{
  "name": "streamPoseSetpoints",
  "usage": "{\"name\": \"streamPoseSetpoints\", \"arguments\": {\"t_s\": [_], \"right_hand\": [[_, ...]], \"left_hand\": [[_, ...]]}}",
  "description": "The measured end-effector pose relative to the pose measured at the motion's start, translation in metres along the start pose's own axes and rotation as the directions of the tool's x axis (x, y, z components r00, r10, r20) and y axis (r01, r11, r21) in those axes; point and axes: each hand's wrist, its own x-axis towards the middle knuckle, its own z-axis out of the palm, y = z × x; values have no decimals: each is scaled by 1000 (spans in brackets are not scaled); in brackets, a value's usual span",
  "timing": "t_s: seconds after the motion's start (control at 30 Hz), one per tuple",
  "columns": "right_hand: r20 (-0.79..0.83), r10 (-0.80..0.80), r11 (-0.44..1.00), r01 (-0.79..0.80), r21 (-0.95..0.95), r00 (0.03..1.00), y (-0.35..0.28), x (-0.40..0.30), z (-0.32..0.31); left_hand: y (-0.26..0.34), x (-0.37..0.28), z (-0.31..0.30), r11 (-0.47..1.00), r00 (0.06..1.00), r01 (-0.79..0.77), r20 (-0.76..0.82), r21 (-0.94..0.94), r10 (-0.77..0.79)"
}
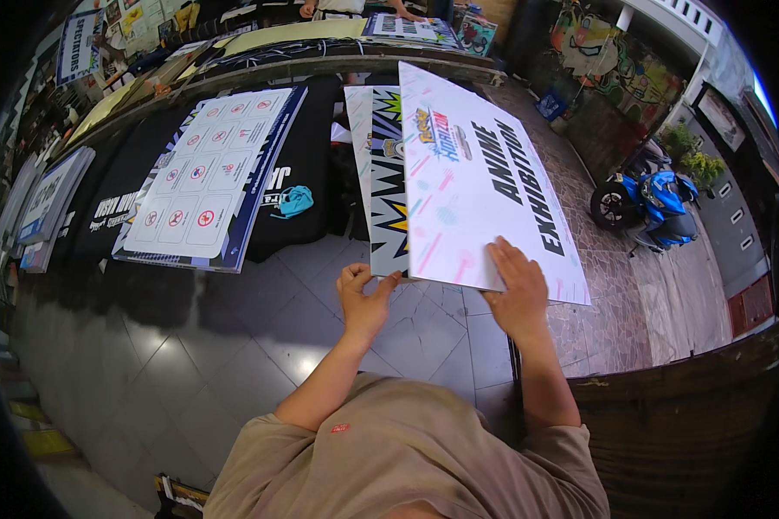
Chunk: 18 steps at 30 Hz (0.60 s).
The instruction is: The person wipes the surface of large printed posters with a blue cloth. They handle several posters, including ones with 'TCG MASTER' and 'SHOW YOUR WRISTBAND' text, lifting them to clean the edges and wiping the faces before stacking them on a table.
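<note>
A white printed sign board (pixel 467 194) with large black lettering is gripped at its near edge by my right hand (pixel 519 285), fingers spread on its face and thumb beneath. Beside and partly under it is a board with a grey, blue and yellow starburst pattern (pixel 387 194). My left hand (pixel 367 295) pinches the near corner of that patterned board between thumb and fingers. Another pale printed board (pixel 359 117) shows behind them at the left; its lower part is hidden. To the left, a stack of boards (pixel 195 175) with red prohibition icons lies on black cloth.
A teal cloth item (pixel 293 202) rests on the black printed fabric (pixel 285 143). More stacked boards (pixel 55 201) stand at far left. Across the table a person's hand (pixel 409 14) touches another sign (pixel 412 27). A blue motorcycle (pixel 662 201) is parked at right, beyond a dark wooden surface (pixel 675 415).
</note>
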Motion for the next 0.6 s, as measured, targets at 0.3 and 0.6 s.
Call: {"name": "streamPoseSetpoints", "arguments": {"t_s": [0.3,0.6], "right_hand": [[-236,-61,998,52,-44,970,20,7,41],[-411,-65,998,68,-7,909,35,27,1]], "left_hand": [[7,-12,-12,655,928,138,329,-743,177],[-28,27,21,399,724,669,672,-628,-156]]}}
